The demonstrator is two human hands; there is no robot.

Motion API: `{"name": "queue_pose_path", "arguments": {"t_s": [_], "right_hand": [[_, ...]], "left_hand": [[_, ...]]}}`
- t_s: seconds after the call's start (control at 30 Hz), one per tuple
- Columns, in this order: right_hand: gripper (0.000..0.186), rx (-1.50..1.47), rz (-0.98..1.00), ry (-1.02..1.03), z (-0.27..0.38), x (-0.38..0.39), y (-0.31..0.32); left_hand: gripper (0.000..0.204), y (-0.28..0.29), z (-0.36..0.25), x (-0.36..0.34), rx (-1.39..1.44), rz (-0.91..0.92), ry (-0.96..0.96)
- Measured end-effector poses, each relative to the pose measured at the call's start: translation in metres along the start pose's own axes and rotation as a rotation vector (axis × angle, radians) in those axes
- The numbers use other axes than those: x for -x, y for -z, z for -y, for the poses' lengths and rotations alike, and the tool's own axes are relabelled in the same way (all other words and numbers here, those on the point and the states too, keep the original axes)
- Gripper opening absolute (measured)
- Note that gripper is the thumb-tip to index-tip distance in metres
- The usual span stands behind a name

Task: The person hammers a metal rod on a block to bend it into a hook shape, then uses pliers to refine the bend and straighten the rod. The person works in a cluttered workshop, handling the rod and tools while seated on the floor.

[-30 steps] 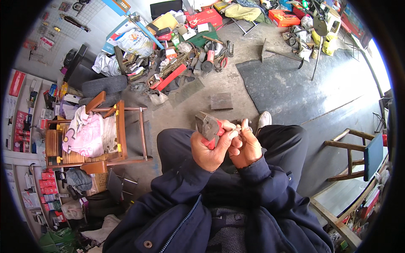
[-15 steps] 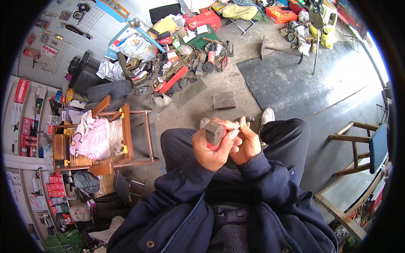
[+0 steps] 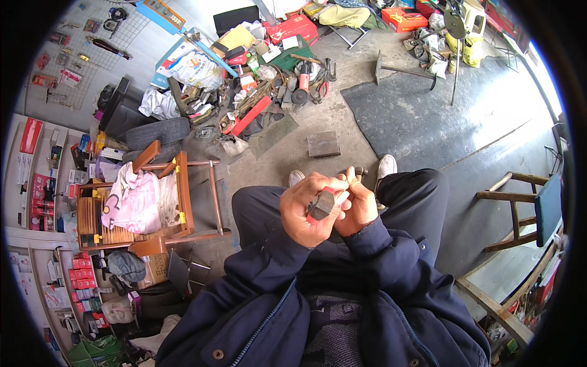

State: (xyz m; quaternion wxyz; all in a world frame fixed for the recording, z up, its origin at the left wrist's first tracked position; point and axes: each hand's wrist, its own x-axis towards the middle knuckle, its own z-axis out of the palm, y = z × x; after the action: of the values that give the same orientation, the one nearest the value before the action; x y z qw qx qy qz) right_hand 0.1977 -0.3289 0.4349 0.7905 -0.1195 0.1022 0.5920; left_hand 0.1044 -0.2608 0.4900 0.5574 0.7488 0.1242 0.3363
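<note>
In front of my lap both hands are close together, their fingers meeting. My left hand [image 3: 304, 211] is closed around a blocky grey-brown piece with a red edge [image 3: 321, 206]; its kind I cannot make out. My right hand [image 3: 359, 208] is closed too, thumb and fingers pinched beside the piece; whatever they grip is hidden or too small to name. Just past the right fingertips a dark rounded metal end [image 3: 361, 171] shows, and I cannot tell what it belongs to. A flat rusty metal block [image 3: 323, 144] lies on the floor ahead.
A heap of tools with an angle grinder [image 3: 302, 90] and red-handled pliers [image 3: 324, 90] spreads ahead. To my left stands a wooden folding chair [image 3: 183, 202] with a pink cloth [image 3: 134, 199]. A blue-seated stool [image 3: 547, 211] is at right, near a dark floor mat [image 3: 416, 122].
The grey-brown piece has turned and tipped lower in my left hand, showing more of its red edge. My left fingers have shifted; my right hand stays pinched in nearly the same place.
</note>
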Motion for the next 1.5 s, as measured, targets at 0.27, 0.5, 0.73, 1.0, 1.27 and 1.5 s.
{"name": "queue_pose_path", "arguments": {"t_s": [0.27, 0.5, 0.73, 1.0, 1.27, 1.5], "right_hand": [[0.053, 0.512, -0.173, 0.013, 0.003, 0.009, 0.009], [0.028, 0.994, 0.046, 0.528, 0.005, 0.019, 0.027], [0.012, 1.143, 0.120, 0.685, 0.007, 0.014, 0.036], [0.013, 1.084, 0.137, 0.653, 0.007, 0.015, 0.038], [0.011, 1.198, 0.113, 0.681, 0.008, 0.014, 0.037], [0.010, 1.175, 0.104, 0.639, 0.005, 0.013, 0.038]], "left_hand": [[0.019, 0.009, 0.002, -0.009, -0.205, -0.099, -0.143], [0.019, 0.010, 0.005, -0.003, -0.199, -0.135, -0.092], [0.025, 0.008, -0.001, -0.006, -0.258, 0.047, -0.213], [0.016, 0.002, -0.001, -0.006, -0.280, 0.056, -0.197], [0.021, 0.001, 0.007, 0.001, -0.158, -0.021, -0.006], [0.012, 0.001, 0.012, 0.002, -0.079, -0.083, 0.043]]}}
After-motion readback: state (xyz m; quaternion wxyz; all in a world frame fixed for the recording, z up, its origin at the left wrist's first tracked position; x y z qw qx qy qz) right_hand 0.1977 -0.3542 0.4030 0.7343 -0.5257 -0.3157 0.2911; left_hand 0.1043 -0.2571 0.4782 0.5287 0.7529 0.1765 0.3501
